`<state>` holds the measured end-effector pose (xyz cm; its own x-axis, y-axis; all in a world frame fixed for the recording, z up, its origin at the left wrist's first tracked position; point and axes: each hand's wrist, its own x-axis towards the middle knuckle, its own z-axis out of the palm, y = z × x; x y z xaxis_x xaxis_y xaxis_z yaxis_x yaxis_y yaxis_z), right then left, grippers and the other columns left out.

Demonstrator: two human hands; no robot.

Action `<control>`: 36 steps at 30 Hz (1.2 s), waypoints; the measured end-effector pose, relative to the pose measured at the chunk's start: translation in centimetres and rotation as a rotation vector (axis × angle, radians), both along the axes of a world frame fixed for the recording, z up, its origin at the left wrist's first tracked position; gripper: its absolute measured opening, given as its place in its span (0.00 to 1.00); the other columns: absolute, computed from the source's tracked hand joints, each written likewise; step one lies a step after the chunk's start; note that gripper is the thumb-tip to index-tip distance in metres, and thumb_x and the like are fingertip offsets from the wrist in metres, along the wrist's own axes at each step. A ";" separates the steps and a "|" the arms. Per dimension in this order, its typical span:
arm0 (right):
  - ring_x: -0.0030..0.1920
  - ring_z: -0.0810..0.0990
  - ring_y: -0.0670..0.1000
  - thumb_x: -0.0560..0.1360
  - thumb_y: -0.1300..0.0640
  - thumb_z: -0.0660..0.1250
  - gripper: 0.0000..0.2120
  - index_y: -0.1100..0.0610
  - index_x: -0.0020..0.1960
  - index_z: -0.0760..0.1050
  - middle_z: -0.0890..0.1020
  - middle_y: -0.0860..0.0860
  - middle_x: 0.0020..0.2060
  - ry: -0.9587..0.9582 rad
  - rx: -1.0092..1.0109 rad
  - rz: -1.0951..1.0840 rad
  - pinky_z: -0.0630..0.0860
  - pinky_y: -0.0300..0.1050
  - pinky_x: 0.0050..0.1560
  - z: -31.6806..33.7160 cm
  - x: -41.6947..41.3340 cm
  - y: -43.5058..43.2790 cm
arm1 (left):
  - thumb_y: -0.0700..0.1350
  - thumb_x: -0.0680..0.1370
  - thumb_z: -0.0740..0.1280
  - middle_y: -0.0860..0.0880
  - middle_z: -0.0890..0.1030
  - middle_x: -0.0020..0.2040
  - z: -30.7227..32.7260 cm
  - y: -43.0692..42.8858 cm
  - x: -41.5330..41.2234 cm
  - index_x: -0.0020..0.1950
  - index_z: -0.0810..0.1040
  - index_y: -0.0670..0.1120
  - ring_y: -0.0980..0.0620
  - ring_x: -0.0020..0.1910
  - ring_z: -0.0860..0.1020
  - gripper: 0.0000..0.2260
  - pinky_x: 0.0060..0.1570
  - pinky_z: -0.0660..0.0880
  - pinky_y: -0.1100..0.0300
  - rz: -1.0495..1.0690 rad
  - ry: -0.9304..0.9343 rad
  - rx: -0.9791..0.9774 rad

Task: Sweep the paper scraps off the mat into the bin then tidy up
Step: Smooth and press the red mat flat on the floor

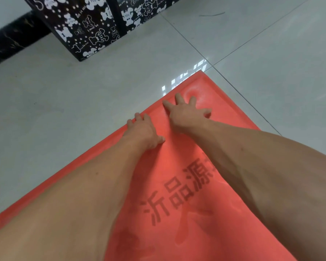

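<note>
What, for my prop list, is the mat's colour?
The mat is coral red with darker printed lettering; the head view shows it best.

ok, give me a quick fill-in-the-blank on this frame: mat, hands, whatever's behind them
1. The mat on the tiled floor is ___ in colour.
2. The right hand lies flat on the mat with its fingers ___.
3. The left hand rests at the mat's edge; the number of hands touching the mat is ___.
4. The black box beyond the mat is printed with white ___.

Missing words: red; spread; two; bears
</note>
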<state>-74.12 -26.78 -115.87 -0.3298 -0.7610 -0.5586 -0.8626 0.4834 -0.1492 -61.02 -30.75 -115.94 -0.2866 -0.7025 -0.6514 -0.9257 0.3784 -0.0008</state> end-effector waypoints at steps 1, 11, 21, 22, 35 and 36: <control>0.71 0.51 0.65 0.75 0.60 0.53 0.29 0.36 0.71 0.58 0.57 0.51 0.71 0.020 -0.019 0.011 0.57 0.82 0.52 0.1 -0.2 -0.2 | 0.64 0.70 0.70 0.41 0.47 0.79 0.1 0.0 0.0 0.78 0.45 0.42 0.35 0.75 0.53 0.50 0.71 0.60 0.43 -0.004 -0.002 0.000; 0.77 0.38 0.56 0.75 0.62 0.53 0.37 0.42 0.78 0.42 0.38 0.45 0.78 0.038 -0.048 -0.073 0.47 0.83 0.61 -0.8 -5.4 -0.5 | 0.62 0.73 0.68 0.40 0.45 0.79 0.8 0.6 -0.2 0.79 0.43 0.41 0.35 0.76 0.50 0.48 0.71 0.59 0.42 -0.017 -0.020 -0.006; 0.77 0.38 0.60 0.74 0.59 0.52 0.37 0.48 0.79 0.39 0.40 0.49 0.78 0.101 -0.054 -0.067 0.40 0.79 0.65 -1.6 -5.3 -1.2 | 0.60 0.74 0.67 0.42 0.42 0.79 1.1 0.6 0.3 0.79 0.40 0.42 0.35 0.76 0.45 0.47 0.73 0.55 0.42 -0.001 0.023 0.053; 0.77 0.36 0.59 0.73 0.59 0.52 0.38 0.49 0.79 0.38 0.39 0.49 0.78 0.087 -0.060 -0.091 0.41 0.79 0.65 -1.8 -5.4 -1.3 | 0.60 0.75 0.67 0.42 0.41 0.79 1.1 0.6 0.2 0.79 0.40 0.42 0.35 0.76 0.45 0.47 0.73 0.56 0.42 0.001 0.021 0.057; 0.76 0.34 0.59 0.73 0.58 0.57 0.42 0.52 0.78 0.33 0.34 0.51 0.77 -0.021 0.093 -0.151 0.52 0.73 0.69 0.1 -6.5 -1.3 | 0.60 0.74 0.68 0.43 0.40 0.79 1.5 0.2 0.3 0.79 0.41 0.44 0.35 0.76 0.43 0.47 0.71 0.58 0.39 0.010 0.014 0.078; 0.76 0.34 0.59 0.73 0.58 0.57 0.42 0.52 0.77 0.33 0.34 0.51 0.77 -0.023 0.098 -0.154 0.52 0.74 0.68 0.2 -6.5 -1.4 | 0.60 0.74 0.68 0.43 0.40 0.79 1.4 0.2 0.2 0.79 0.41 0.44 0.35 0.76 0.43 0.47 0.71 0.58 0.39 0.017 0.020 0.077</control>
<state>-80.65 -28.15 -115.71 -0.4244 -0.6440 -0.6365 -0.7741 0.6227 -0.1140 -60.79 -30.56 -114.56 -0.2890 -0.6551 -0.6981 -0.9314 0.3611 0.0467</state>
